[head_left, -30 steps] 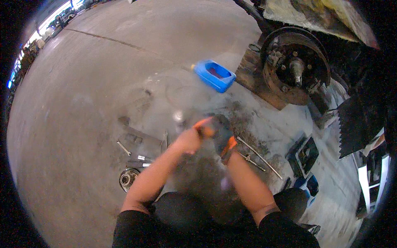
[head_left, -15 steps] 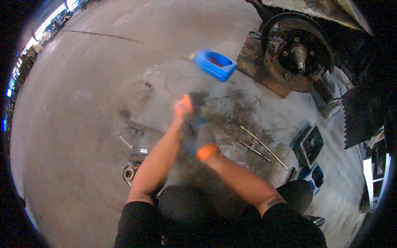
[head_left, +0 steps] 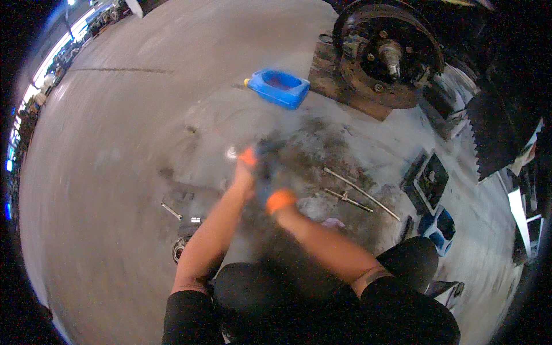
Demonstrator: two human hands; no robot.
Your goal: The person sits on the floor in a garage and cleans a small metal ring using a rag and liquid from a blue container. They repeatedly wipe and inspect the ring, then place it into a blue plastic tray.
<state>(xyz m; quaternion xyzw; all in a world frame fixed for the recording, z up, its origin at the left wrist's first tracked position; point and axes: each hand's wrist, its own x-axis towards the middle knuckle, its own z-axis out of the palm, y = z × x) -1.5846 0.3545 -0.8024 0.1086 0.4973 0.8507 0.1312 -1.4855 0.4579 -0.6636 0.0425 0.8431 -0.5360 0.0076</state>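
My left hand (head_left: 259, 156) and my right hand (head_left: 272, 185) are close together over the dark-stained middle of the floor. Both wear dark gloves with orange cuffs. Motion smears the fingers, so their pose and anything between them cannot be made out. Just left of the left cuff shows a small, bright round spot (head_left: 232, 152), too blurred to name. Beyond the hands lies a blue jug (head_left: 279, 103) on its side, with a yellow cap and a cut-out opening in its upper face.
A wheel hub assembly with a spindle (head_left: 391, 60) stands over a brown board (head_left: 356, 106) at far right. Two long metal bars (head_left: 362, 194) lie right of my hands. A wrench (head_left: 172, 211) and a round metal part (head_left: 179, 248) lie left. Black trays (head_left: 428, 184) sit further right.
The whole view has shifted, so the jug and hub appear further left. My hands stay close together, still blurred. A bright round spot now shows beside the left cuff.
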